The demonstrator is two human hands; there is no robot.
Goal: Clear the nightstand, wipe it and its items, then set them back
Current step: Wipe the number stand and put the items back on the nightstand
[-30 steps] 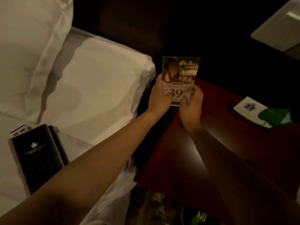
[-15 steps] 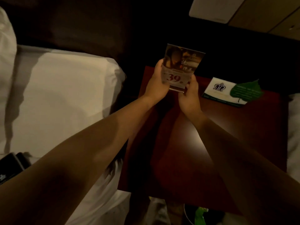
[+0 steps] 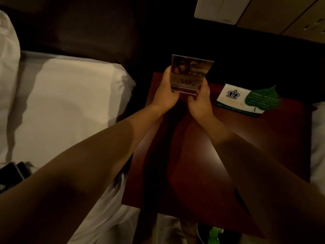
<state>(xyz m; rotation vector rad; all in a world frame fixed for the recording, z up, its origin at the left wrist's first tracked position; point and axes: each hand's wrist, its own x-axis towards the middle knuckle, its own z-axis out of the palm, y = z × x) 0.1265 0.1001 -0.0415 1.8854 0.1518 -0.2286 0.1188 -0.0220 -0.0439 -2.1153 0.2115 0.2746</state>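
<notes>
Above the dark red tabletop (image 3: pixel 202 164), my left hand (image 3: pixel 166 97) and right hand (image 3: pixel 199 101) each pinch a lower corner of the acrylic sign stand (image 3: pixel 190 74). It has come lower, toward the back left corner, so I judge I am setting it back. The leaf card (image 3: pixel 246 101) lies farther right.

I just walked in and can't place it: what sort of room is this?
Probably a hotel bedroom: a white-linen bed beside a dark wooden nightstand, a crested card with a green leaf note on it, and a priced advert stand.
</notes>
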